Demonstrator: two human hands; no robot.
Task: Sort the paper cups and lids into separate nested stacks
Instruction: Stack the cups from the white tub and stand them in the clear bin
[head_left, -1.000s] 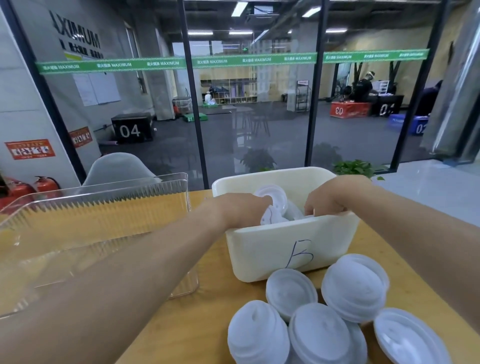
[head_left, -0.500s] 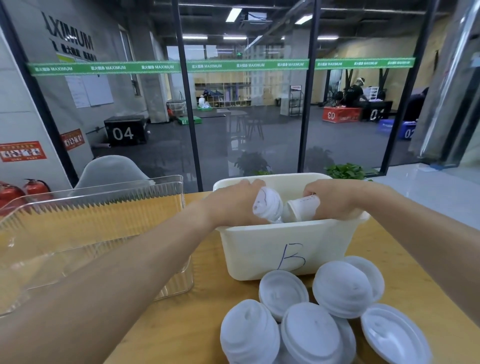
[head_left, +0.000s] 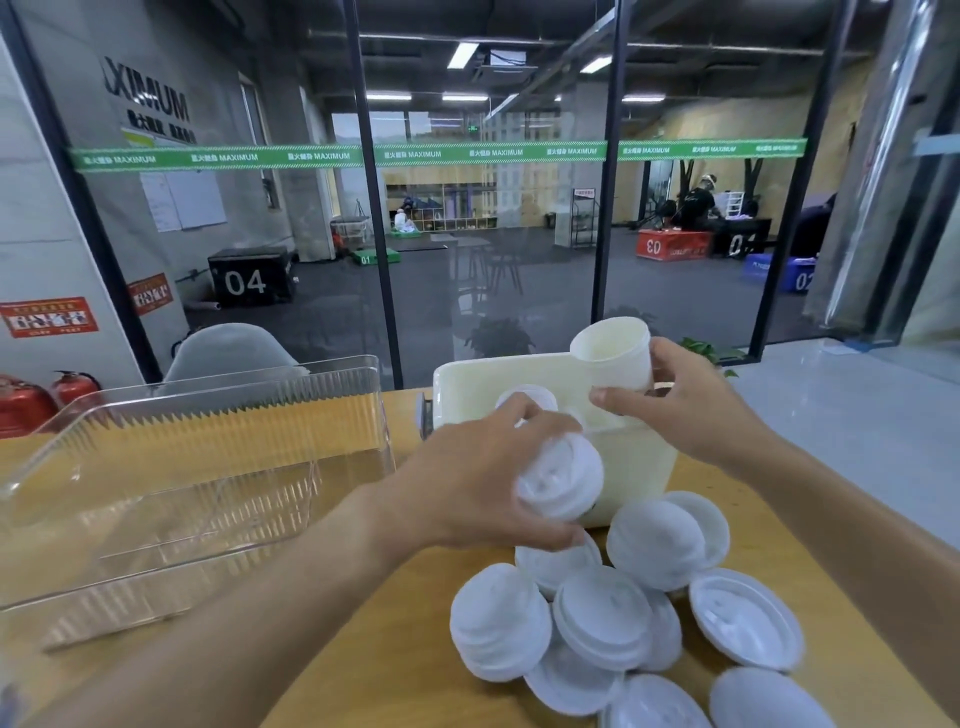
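A lid (head_left: 560, 483) is gripped in the fingers of the left hand (head_left: 467, 493), just above the loose heap of lids (head_left: 623, 613) at the near right of the worktop (head_left: 363, 649). A paper cup (head_left: 613, 353) is held upright by the right hand (head_left: 680, 410), fingers curled round it, over the white bin (head_left: 639, 467). The emptying of the bin is judged under way, nothing yet nested; next, the lid would need seating squarely on another lid, the cup a free spot

White paper cup (head_left: 613, 358) tilted, mouth open, in right hand (head_left: 680, 410); white lid (head_left: 561, 480) in left hand (head_left: 483, 488); loose lids (head_left: 623, 623) below.
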